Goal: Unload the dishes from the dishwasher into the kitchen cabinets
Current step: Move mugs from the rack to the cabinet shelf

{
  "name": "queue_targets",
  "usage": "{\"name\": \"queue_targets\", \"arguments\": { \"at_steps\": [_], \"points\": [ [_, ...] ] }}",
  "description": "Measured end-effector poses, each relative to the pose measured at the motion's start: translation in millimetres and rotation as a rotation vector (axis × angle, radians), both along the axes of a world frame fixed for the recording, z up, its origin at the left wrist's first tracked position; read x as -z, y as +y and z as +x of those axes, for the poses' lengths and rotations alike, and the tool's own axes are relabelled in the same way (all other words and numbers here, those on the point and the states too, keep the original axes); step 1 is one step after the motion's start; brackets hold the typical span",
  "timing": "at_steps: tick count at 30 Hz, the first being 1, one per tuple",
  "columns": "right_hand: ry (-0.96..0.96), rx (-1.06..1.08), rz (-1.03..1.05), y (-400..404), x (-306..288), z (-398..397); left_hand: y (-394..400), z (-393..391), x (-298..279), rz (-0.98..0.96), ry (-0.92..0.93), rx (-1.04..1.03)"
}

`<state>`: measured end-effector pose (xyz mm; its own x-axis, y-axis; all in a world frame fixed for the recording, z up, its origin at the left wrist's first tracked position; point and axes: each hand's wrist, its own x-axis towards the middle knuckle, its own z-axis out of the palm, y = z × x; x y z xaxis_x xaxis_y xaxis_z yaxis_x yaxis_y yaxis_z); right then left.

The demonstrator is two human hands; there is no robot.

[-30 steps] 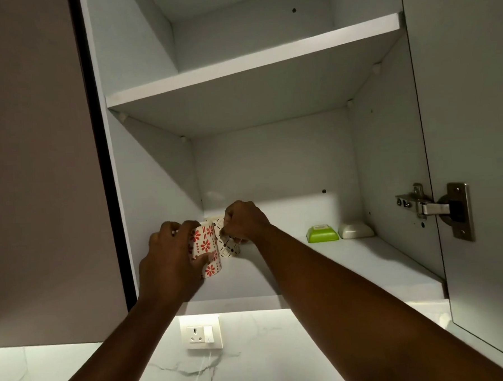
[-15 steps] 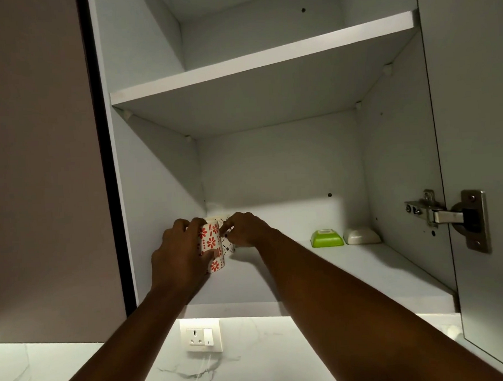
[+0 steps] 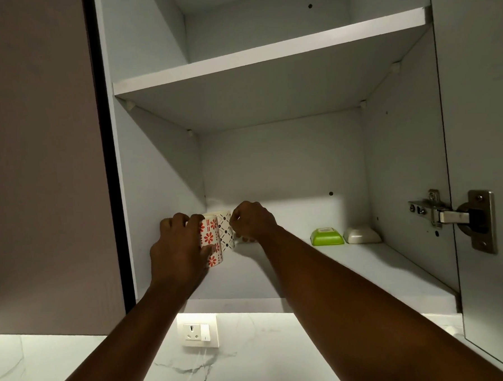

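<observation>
- Up on the bottom shelf (image 3: 365,274) of the open cabinet, by its left wall and a little way in from the front edge, my left hand (image 3: 177,252) wraps round a red flower mug (image 3: 210,242). The fingers curl over the far side of it and the thumb sits on the near side.
- My right hand (image 3: 253,222) is curled up tight at the side of a black dot mug (image 3: 225,232). I think it pinches the handle, but the handle is hidden, so I cannot tell for sure.
- The two mugs touch each other. If I push one in too fast, they could bang together and chip.
- I cannot tell if the red flower mug sits flat on the shelf yet. If I let go too soon, it could tip over or roll off the front edge and break on the white worktop (image 3: 253,365) below.
- The left wall is just beside my left hand. My knuckles could bump it and jolt the mug.
- When I pull my right hand out, a finger could catch in the handle and drag that mug toward the front edge.
- A green dish (image 3: 327,236) and a white dish (image 3: 362,235) lie upside down near the back right corner of the shelf, well apart from the mugs. I think they are safe unless my right arm swings wide.
- The cabinet door (image 3: 479,120) stands open on my right. I could knock my elbow on it when I come back down.
</observation>
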<state>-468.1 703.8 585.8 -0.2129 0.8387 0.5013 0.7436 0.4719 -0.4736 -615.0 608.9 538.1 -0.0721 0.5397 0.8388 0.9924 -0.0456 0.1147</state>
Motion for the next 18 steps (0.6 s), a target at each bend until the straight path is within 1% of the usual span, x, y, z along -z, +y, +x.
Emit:
{"name": "queue_targets", "arguments": {
  "at_steps": [7, 13, 18],
  "points": [
    [-0.001, -0.024, -0.014, -8.5, 2.0, -0.1, 1.9, -1.8, 1.9, 0.018, 0.01, 0.011],
    [-0.007, -0.001, 0.01, -19.5, 1.4, 0.9, 0.6, -0.1, 3.4, 0.041, -0.044, 0.035],
    [-0.151, 0.047, 0.1, -34.9, 2.0, 2.8, -1.2, -1.0, 3.3, 0.076, -0.09, 0.062]
  ]
}}
